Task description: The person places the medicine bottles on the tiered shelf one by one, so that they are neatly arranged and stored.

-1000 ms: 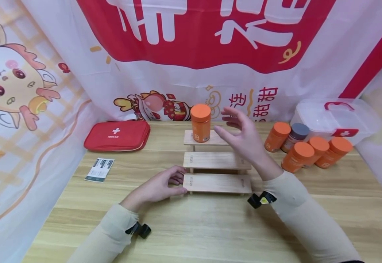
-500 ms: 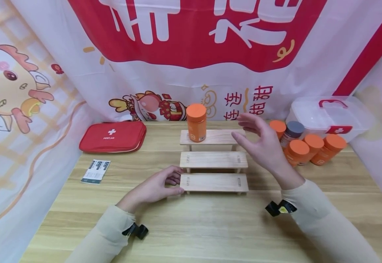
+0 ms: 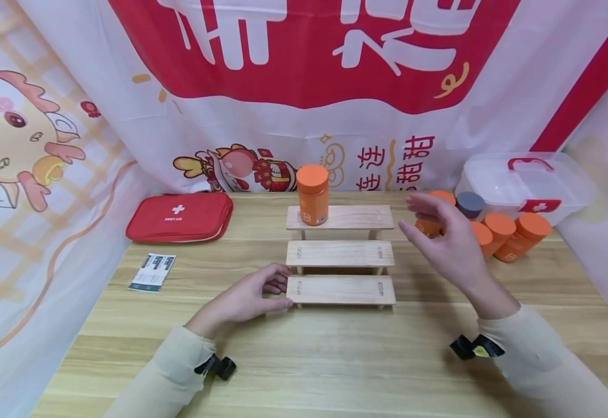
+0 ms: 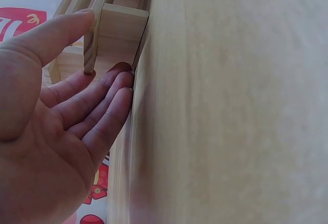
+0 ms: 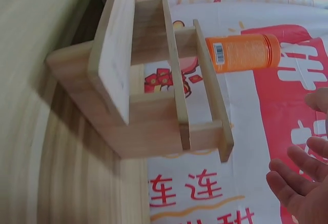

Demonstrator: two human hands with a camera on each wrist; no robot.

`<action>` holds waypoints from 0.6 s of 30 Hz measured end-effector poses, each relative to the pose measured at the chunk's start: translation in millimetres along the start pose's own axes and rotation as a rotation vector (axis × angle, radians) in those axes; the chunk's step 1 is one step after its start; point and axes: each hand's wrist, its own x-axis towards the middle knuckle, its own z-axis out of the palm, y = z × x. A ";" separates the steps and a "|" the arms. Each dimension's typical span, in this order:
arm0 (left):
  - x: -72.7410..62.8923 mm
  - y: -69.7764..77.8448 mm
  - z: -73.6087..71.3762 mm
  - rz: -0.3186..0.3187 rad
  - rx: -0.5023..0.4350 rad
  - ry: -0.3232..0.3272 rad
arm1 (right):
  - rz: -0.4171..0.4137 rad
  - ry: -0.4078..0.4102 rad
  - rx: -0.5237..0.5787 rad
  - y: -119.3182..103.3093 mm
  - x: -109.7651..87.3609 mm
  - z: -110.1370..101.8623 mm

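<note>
A small three-tier wooden step rack [image 3: 340, 289] stands on the table. At its left end my left hand [image 3: 248, 295] holds the lowest tier, the thumb [image 4: 77, 26] on the board's upper face and the index finger beneath it. On the left part of the top tier an orange bottle [image 3: 312, 200] with an orange lid stands upright. My right hand [image 3: 447, 244] is in the air to the right of the rack, fingers loosely bent and holding nothing. It overlaps part of a group of bottles, several with orange lids [image 3: 533, 226] and one with a grey lid [image 3: 470, 203].
Behind the bottles is a clear plastic box [image 3: 502, 180] with a red handle. A red first aid pouch [image 3: 178, 217] lies at the back left, with a printed card [image 3: 152, 273] in front of it. A printed cloth [image 3: 272, 116] hangs behind the table.
My right hand has moved away from the bottle on the top tier, rightward to the group of bottles. My left hand stays at the rack. The head view has shifted slightly.
</note>
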 end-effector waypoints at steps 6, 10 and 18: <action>0.2 1.5 -0.2 -0.009 0.006 0.002 | 0.027 0.030 -0.024 7.7 -10.9 -13.2; 0.0 2.5 -0.2 -0.016 0.006 0.003 | 0.053 0.046 -0.037 13.0 -18.0 -20.6; 0.0 1.2 -0.8 -0.012 0.010 0.005 | 0.103 0.080 -0.078 27.8 -31.1 -33.1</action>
